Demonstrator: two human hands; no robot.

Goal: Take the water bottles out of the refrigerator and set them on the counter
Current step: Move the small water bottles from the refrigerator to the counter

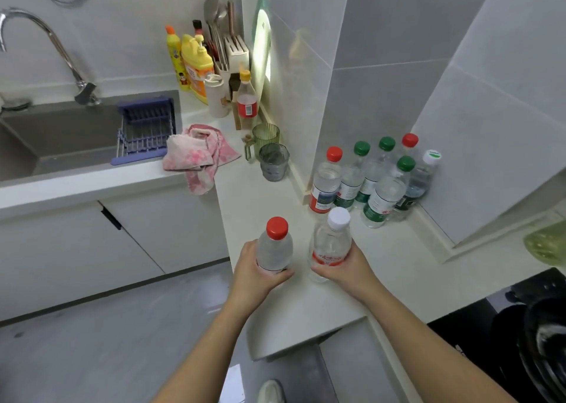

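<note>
Left hand (260,269) gripped the red-capped bottle (274,249), right hand (344,268) the white-capped bottle (330,245), fingers curled round each mid-body, at the counter (398,264) edge. Judged full, fairly heavy, thin-walled, cold and likely slick; best held where the fingers sat, below the shoulder.

No legible text anywhere. Red characters on label of white-capped bottle (330,246), too blurred to read. Similar red marks on green-labelled bottle (382,197) and orange detergent jug (197,68), unreadable.

Faucet (62,52) cut by left edge; black pan (542,335) cut by right edge; labels of rear bottles (382,194) unreadable.
</note>
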